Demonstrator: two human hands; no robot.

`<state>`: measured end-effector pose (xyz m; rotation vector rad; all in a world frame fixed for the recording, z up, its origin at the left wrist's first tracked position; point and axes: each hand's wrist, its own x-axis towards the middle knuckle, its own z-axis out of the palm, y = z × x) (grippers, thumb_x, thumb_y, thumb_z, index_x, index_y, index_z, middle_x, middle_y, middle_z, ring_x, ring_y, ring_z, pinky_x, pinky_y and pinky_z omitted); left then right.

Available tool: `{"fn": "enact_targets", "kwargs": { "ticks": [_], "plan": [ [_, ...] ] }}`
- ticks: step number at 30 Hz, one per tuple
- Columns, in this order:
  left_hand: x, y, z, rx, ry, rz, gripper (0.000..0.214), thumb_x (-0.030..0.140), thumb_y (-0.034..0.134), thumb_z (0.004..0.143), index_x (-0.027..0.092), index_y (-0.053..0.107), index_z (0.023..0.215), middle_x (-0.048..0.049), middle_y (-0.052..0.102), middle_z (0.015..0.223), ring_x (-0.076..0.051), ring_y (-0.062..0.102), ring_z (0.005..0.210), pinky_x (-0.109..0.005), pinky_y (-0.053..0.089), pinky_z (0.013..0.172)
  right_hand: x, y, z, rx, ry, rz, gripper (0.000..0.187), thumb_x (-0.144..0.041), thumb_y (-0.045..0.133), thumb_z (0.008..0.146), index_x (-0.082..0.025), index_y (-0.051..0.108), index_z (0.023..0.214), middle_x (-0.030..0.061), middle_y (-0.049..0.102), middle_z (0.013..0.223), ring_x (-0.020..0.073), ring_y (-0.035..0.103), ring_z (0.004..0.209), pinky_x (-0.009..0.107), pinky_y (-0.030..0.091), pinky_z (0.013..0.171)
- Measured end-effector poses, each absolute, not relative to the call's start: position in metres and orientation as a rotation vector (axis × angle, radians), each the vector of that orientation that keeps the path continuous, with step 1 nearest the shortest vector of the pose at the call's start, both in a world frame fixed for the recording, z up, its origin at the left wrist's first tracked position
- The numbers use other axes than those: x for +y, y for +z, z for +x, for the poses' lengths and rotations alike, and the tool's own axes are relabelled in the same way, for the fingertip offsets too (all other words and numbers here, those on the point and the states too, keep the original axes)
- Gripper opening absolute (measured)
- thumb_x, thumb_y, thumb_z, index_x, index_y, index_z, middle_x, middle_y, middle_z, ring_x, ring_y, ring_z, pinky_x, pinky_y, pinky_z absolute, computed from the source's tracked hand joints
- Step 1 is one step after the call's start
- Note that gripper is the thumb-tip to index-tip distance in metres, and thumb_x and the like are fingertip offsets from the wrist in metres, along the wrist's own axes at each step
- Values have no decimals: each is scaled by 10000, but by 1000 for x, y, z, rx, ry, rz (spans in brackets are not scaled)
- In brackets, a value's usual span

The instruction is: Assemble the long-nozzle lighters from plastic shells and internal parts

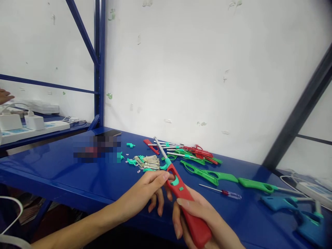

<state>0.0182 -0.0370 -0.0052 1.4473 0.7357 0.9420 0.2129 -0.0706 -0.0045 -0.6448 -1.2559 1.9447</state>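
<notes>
A red gas lighter [190,216] with a teal trigger and a long metal barrel is held at a slant over the table's front edge. My right hand [204,214] is wrapped round its handle, thumb on top. At the trigger opening, my left hand [153,186] grips the lighter's upper body between thumb and forefinger; its other fingers hang loosely curled. Just beyond the barrel lie metal inner parts [151,162] in a pile, with small teal plastic pieces [131,145] around them. Red shell pieces [199,151] and green shell halves [201,171] lie farther right, with metal barrels among them.
A screwdriver [230,194] with a clear handle lies right of my hands. Beyond it are a green lighter [255,185] and blue lighters [280,203]. A phone [111,133] lies at the back left. Another person's hand [5,96] shows above a power strip [49,128] at far left.
</notes>
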Motion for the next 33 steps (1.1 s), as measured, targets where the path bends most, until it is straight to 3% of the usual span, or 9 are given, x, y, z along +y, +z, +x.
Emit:
{"fn": "enact_targets", "kwargs": {
  "ticks": [6,10,12,16,19,24,33],
  "plan": [
    [-34,-14,21,741,889,1536,694,761,471,975,135,611,1240,-1,650,749,-100,596,460,-165,338,373,-70,-4,215,-1253,1973,-672,643,-473,779,898,-147,515,1386,-38,676,675,59,523,366,142,397,367],
    [-37,4,15,837,833,1713,583,663,382,1041,160,651,1164,-8,661,787,-117,593,487,-212,373,419,-69,-6,214,-1226,1964,-623,748,-432,769,886,-135,422,1479,-81,601,563,89,550,383,146,411,379],
    [-37,20,0,1043,752,1978,419,527,465,1056,186,709,1046,-3,682,800,-120,599,555,-241,451,558,-68,-10,212,-1199,1932,-616,743,-374,756,890,-150,381,1491,-83,608,587,101,585,415,144,421,380],
    [-25,36,-48,1428,595,2483,225,352,566,1004,256,735,893,4,716,789,-197,655,737,-291,425,685,-68,-14,210,-1151,1888,-579,686,-324,741,889,-224,362,1452,-68,660,744,101,600,410,147,407,319],
    [-11,29,-75,1599,528,2570,168,281,617,939,286,741,1052,-15,753,951,-246,680,900,-315,425,758,-70,-14,209,-1177,1874,-578,581,-316,703,923,-221,396,1407,-29,703,853,54,545,351,132,389,309],
    [2,15,-75,1728,437,2515,223,309,609,943,267,736,1122,-53,741,932,-286,672,931,-339,431,768,-73,-16,209,-1180,1818,-611,658,-318,708,921,-221,360,1471,-11,711,902,59,587,369,132,430,326],
    [6,17,-63,1747,414,2515,142,242,549,959,245,670,885,-51,738,917,-262,673,878,-324,386,723,-71,-19,207,-1247,1818,-629,733,-406,736,904,-250,316,1484,-15,714,862,60,542,359,133,364,333]
  ]
}}
